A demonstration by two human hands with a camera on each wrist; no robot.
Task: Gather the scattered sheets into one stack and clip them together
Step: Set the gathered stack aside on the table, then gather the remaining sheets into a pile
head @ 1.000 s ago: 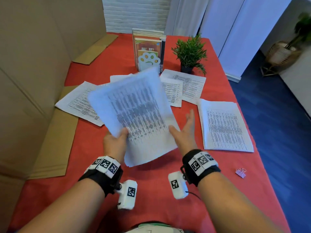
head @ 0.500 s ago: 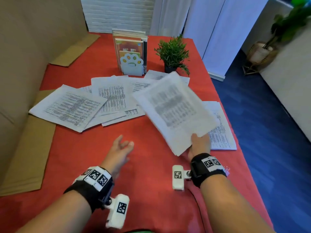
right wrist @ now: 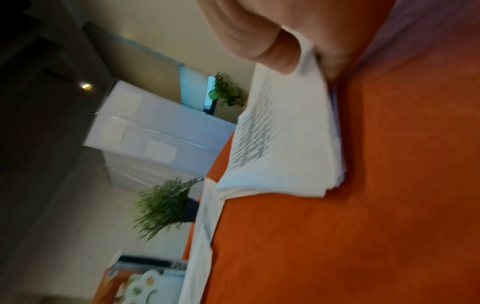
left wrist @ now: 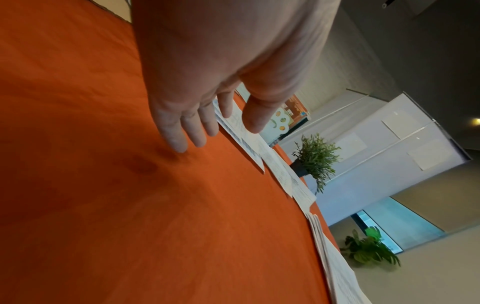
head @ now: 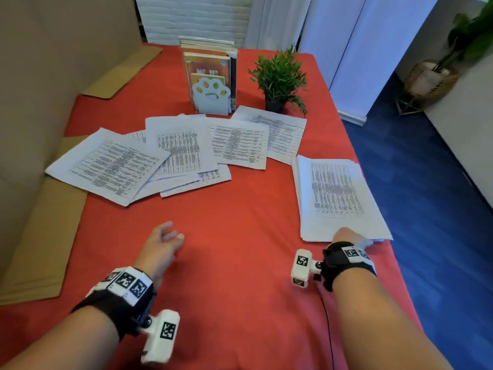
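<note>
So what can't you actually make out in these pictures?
- The print on the sheets: too small in the head view, blurred in the right wrist view.
- The right hand fingertips: hidden under the stack edge.
- A clip: none shows in any view.
- The book titles: too small.

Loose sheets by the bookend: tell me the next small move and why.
Probably send the left hand forward to the nearest loose sheets and draw them together. It hovers bare over the red cloth, fingers straight, holding nothing. The right hand pinches the near edge of the stack, which lies flat. Several sheets remain spread in front of the bookend.
</note>
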